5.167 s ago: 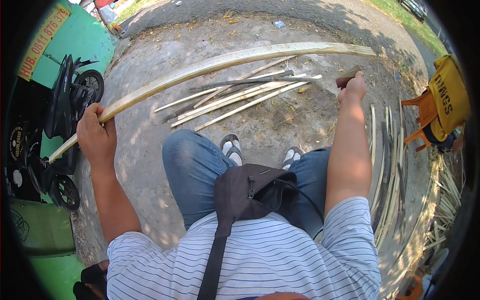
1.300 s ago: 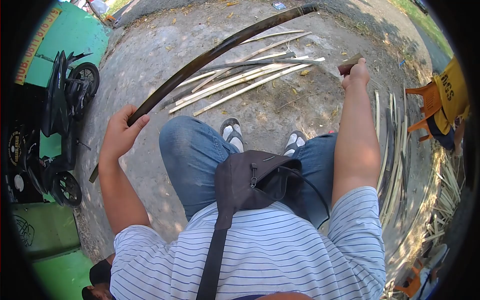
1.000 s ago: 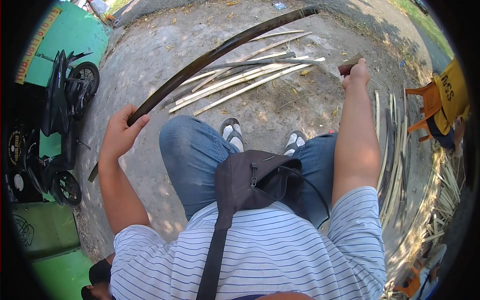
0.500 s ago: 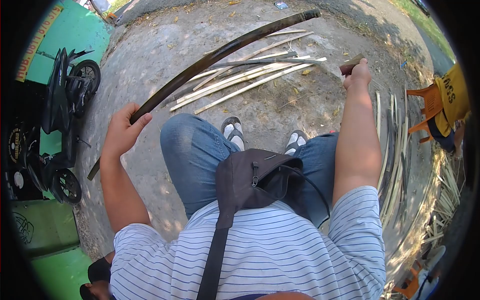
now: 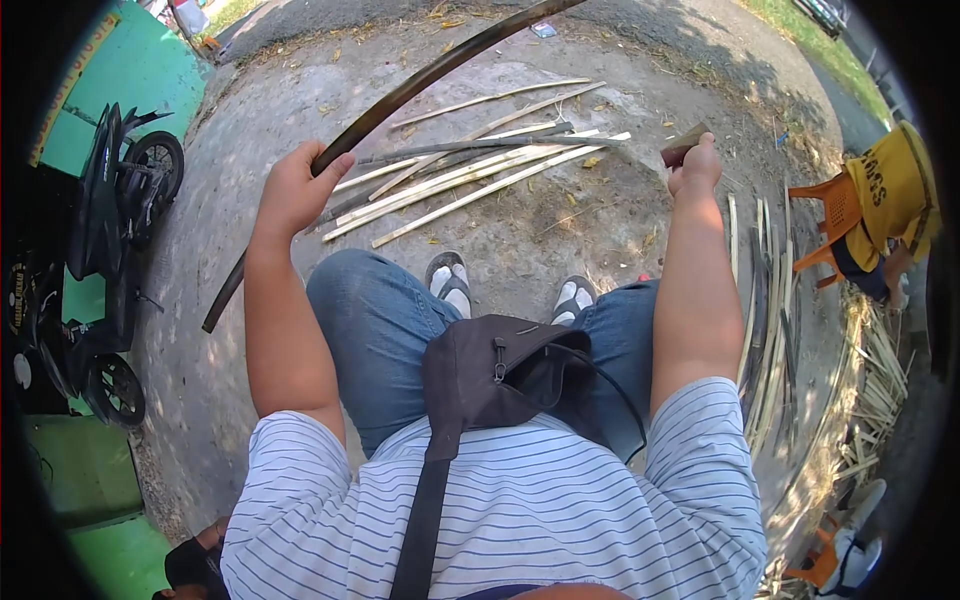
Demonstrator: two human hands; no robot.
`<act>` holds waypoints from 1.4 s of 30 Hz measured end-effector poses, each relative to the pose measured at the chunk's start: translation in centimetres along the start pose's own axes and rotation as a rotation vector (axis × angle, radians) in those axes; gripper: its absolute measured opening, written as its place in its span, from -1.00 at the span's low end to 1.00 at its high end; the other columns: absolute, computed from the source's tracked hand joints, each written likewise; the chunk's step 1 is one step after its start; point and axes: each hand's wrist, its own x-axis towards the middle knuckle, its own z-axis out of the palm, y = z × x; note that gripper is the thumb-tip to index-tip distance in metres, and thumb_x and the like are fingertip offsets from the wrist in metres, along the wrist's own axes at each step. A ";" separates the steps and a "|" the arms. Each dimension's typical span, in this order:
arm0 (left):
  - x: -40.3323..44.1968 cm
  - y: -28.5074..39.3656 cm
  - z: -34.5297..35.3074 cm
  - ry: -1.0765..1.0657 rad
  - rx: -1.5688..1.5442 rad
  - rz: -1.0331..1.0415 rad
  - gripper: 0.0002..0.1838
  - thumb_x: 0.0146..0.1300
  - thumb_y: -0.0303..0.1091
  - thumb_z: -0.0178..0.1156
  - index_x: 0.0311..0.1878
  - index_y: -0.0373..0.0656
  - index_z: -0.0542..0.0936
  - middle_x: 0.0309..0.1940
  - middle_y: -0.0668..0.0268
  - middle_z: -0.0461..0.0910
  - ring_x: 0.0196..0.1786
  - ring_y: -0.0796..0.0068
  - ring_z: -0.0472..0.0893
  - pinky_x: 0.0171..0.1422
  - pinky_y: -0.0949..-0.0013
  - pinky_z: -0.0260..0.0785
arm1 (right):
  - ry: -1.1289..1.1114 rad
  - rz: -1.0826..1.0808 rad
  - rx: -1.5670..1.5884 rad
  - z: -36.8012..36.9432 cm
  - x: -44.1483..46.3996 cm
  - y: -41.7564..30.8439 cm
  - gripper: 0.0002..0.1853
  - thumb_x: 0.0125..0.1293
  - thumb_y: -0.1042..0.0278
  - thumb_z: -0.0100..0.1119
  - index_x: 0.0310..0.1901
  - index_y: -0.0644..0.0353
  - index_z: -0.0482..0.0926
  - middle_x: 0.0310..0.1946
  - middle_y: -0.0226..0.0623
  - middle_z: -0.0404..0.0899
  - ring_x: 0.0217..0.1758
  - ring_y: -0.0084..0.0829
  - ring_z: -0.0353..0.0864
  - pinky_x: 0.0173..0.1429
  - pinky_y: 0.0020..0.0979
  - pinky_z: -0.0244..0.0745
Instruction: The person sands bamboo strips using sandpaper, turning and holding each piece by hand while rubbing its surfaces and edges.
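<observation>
My left hand (image 5: pixel 293 190) is closed around a long dark bamboo strip (image 5: pixel 428 80). The strip slants up and to the right, and its far end runs out of the top of the view. Its lower end shows left of my forearm. My right hand (image 5: pixel 696 168), arm stretched forward, grips a short brown wooden-looking piece (image 5: pixel 683 146) that points left; whether it is part of a longer tool I cannot tell. Between the hands, several pale and dark bamboo strips (image 5: pixel 480 180) lie on the ground, touching neither hand.
More long strips (image 5: pixel 765 320) lie on the right, beside a heap of thin slats (image 5: pixel 880 390). A person in a yellow shirt (image 5: pixel 885 185) sits on an orange chair (image 5: pixel 825 205). Motorbikes (image 5: pixel 110 230) stand at left; another person (image 5: pixel 195 565) is behind me.
My left hand has moved forward and to the right with the bamboo strip, whose far end has left the view. My right hand appears slightly further left, still holding the brown piece.
</observation>
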 end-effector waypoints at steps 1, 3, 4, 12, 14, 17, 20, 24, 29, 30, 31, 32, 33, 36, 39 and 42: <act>1.3 0.5 0.4 -0.011 0.006 -0.005 -0.43 0.31 0.18 0.41 -0.23 -0.27 0.64 -0.51 0.18 0.58 -0.43 0.35 0.52 -0.27 0.21 0.37 | -0.005 -0.012 -0.006 0.0 -0.2 -0.1 -0.47 0.65 -0.07 -0.04 0.18 0.33 0.54 0.03 -0.23 0.62 0.01 -0.31 0.67 0.10 -0.24 0.56; 3.4 1.5 1.5 -0.055 -0.026 0.006 -0.42 0.29 0.19 0.42 -0.20 -0.26 0.66 -0.48 0.15 0.60 -0.39 0.32 0.56 -0.23 0.21 0.41 | -0.010 -0.035 -0.012 0.2 -0.7 -0.6 -0.48 0.65 -0.06 -0.05 0.17 0.32 0.54 0.01 -0.24 0.62 -0.01 -0.32 0.66 0.08 -0.24 0.55; 4.3 2.0 1.9 -0.077 -0.043 0.011 -0.42 0.27 0.20 0.43 -0.18 -0.26 0.67 -0.46 0.14 0.61 -0.37 0.31 0.58 -0.21 0.22 0.43 | -0.008 -0.046 -0.011 0.4 -1.2 -1.0 -0.49 0.66 -0.05 -0.05 0.17 0.32 0.54 0.00 -0.25 0.61 -0.02 -0.32 0.65 0.07 -0.24 0.55; 5.4 1.4 5.9 -0.210 -0.205 0.064 -0.46 0.21 0.13 0.48 -0.16 -0.26 0.71 -0.32 0.09 0.72 -0.24 0.23 0.68 -0.09 0.17 0.49 | -0.093 -0.190 -0.105 0.6 -4.2 -2.8 -0.56 0.67 0.00 -0.05 0.09 0.27 0.60 -0.11 -0.32 0.58 -0.13 -0.38 0.60 -0.03 -0.26 0.51; 5.1 0.7 5.7 -0.262 -0.206 0.022 -0.48 0.22 0.11 0.49 -0.15 -0.25 0.71 -0.37 0.13 0.70 -0.28 0.28 0.65 -0.12 0.20 0.47 | -0.101 -0.208 -0.114 1.1 -5.1 -2.9 -0.55 0.67 0.00 -0.04 0.10 0.29 0.60 -0.11 -0.31 0.59 -0.12 -0.39 0.59 -0.02 -0.26 0.51; 5.0 -0.7 5.6 -0.280 -0.216 0.014 -0.48 0.23 0.08 0.50 -0.15 -0.27 0.70 -0.37 0.16 0.69 -0.31 0.32 0.61 -0.14 0.20 0.45 | -0.101 -0.281 -0.120 1.8 -5.4 -2.4 -0.53 0.67 0.00 -0.03 0.15 0.31 0.60 -0.09 -0.32 0.59 -0.13 -0.41 0.57 -0.02 -0.29 0.50; 4.6 -2.2 5.7 -0.256 -0.347 0.002 -0.47 0.21 0.08 0.52 -0.15 -0.28 0.69 -0.33 0.12 0.70 -0.27 0.28 0.64 -0.12 0.16 0.46 | -0.132 -0.348 -0.147 2.7 -7.0 -3.2 -0.52 0.65 0.00 0.01 0.26 0.28 0.55 -0.01 -0.32 0.60 -0.03 -0.39 0.58 0.09 -0.29 0.48; 4.8 -4.2 5.2 -0.196 -0.250 0.082 -0.42 0.25 0.17 0.45 -0.14 -0.28 0.67 -0.28 0.03 0.71 -0.20 0.12 0.69 -0.09 0.09 0.47 | -0.209 -0.441 -0.167 4.2 -10.8 -3.3 -0.54 0.66 0.02 0.01 0.25 0.28 0.57 -0.01 -0.33 0.61 0.01 -0.41 0.59 0.14 -0.33 0.48; 4.2 -5.2 3.3 -0.277 -0.277 0.030 -0.39 0.30 0.22 0.39 -0.17 -0.29 0.68 -0.31 0.05 0.69 -0.21 0.14 0.66 -0.08 0.13 0.46 | -0.383 -0.577 -0.431 5.3 -15.4 -3.9 -0.56 0.67 0.04 0.01 0.17 0.29 0.65 -0.22 -0.50 0.59 -0.21 -0.64 0.47 -0.10 -0.52 0.39; 4.0 -5.2 2.9 -0.289 -0.285 0.023 -0.40 0.33 0.19 0.38 -0.16 -0.32 0.68 -0.32 0.04 0.67 -0.22 0.17 0.64 -0.08 0.14 0.45 | -0.427 -0.618 -0.472 5.7 -16.4 -4.2 -0.56 0.68 0.05 0.01 0.18 0.29 0.65 -0.24 -0.51 0.58 -0.23 -0.66 0.44 -0.13 -0.53 0.37; 3.9 -5.2 2.7 -0.300 -0.293 0.016 -0.41 0.36 0.16 0.37 -0.15 -0.34 0.68 -0.32 0.03 0.66 -0.23 0.20 0.62 -0.07 0.15 0.44 | -0.471 -0.659 -0.512 5.9 -17.1 -4.5 -0.56 0.68 0.05 0.01 0.19 0.28 0.65 -0.26 -0.53 0.57 -0.25 -0.68 0.42 -0.16 -0.54 0.35; 3.9 -5.5 2.7 -0.300 -0.301 0.020 -0.41 0.37 0.17 0.35 -0.17 -0.34 0.67 -0.34 0.06 0.65 -0.25 0.23 0.61 -0.09 0.16 0.44 | -0.501 -0.715 -0.549 6.1 -17.5 -4.8 -0.58 0.68 0.07 0.01 0.22 0.26 0.64 -0.20 -0.46 0.61 -0.21 -0.64 0.48 -0.11 -0.51 0.40; 4.1 -5.8 2.9 -0.298 -0.310 0.023 -0.40 0.39 0.18 0.33 -0.19 -0.33 0.67 -0.37 0.09 0.64 -0.26 0.26 0.60 -0.11 0.17 0.43 | -0.534 -0.770 -0.586 6.2 -17.8 -5.0 -0.59 0.68 0.09 0.01 0.24 0.23 0.64 -0.14 -0.39 0.65 -0.16 -0.60 0.54 -0.06 -0.48 0.46; 4.8 -6.7 3.8 -0.302 -0.340 0.003 -0.40 0.44 0.20 0.27 -0.27 -0.30 0.65 -0.46 0.20 0.60 -0.35 0.39 0.54 -0.20 0.21 0.39 | -0.602 -0.959 -0.711 7.1 -18.4 -5.8 -0.60 0.67 0.15 0.02 0.31 0.20 0.61 0.09 -0.18 0.70 0.10 -0.38 0.65 0.17 -0.35 0.52; 5.3 -7.0 4.5 -0.318 -0.402 -0.028 -0.40 0.47 0.21 0.22 -0.38 -0.22 0.60 -0.55 0.32 0.54 -0.44 0.51 0.48 -0.31 0.27 0.33 | -0.661 -1.279 -0.848 8.5 -18.7 -6.3 -0.61 0.63 0.21 0.07 0.32 0.20 0.60 0.25 -0.04 0.66 0.35 -0.11 0.60 0.36 -0.21 0.49; 5.2 -7.4 4.6 -0.356 -0.391 -0.054 -0.40 0.48 0.22 0.22 -0.45 -0.16 0.56 -0.62 0.40 0.49 -0.50 0.57 0.44 -0.37 0.32 0.29 | -0.765 -1.549 -0.979 9.1 -20.1 -4.8 -0.62 0.52 0.32 0.16 0.30 0.18 0.61 0.30 -0.04 0.61 0.45 0.13 0.49 0.42 -0.05 0.47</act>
